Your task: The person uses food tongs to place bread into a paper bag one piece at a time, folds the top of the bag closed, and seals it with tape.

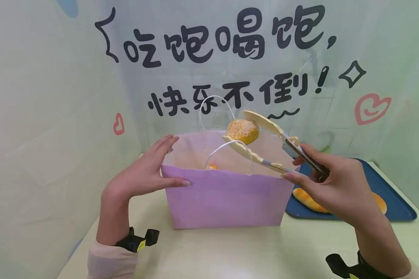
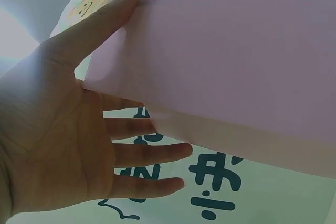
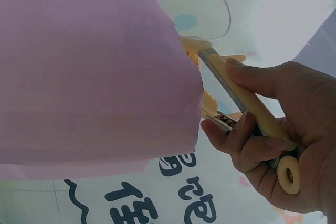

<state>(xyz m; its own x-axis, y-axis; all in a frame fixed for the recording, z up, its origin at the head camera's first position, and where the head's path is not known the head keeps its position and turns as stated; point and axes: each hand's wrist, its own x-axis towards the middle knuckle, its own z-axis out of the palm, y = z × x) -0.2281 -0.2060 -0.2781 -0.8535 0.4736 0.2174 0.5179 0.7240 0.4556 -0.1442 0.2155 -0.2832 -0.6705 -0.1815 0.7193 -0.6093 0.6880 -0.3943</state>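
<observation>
A purple paper bag [image 1: 227,197] with white cord handles stands upright on the table, its top open. My left hand [image 1: 139,170] is at the bag's left end, its thumb lying along the front panel and its straight fingers reaching past the side. In my right hand [image 1: 342,186] I grip a pair of cream-and-metal food tongs [image 1: 265,120]. Between the tong heads sits a round golden bun [image 1: 242,131] with a pale crumbly topping, above the bag's opening. Just over the front rim shows a bit of an orange-yellow item [image 1: 212,167] inside; the rest is hidden.
To the right, partly behind my right hand, a blue tray [image 1: 398,201] lies on the table [image 1: 230,252]. It carries a long bread roll [image 1: 309,200] and another golden bread piece [image 1: 380,202]. A printed sheet [image 1: 230,77] with black characters hangs behind.
</observation>
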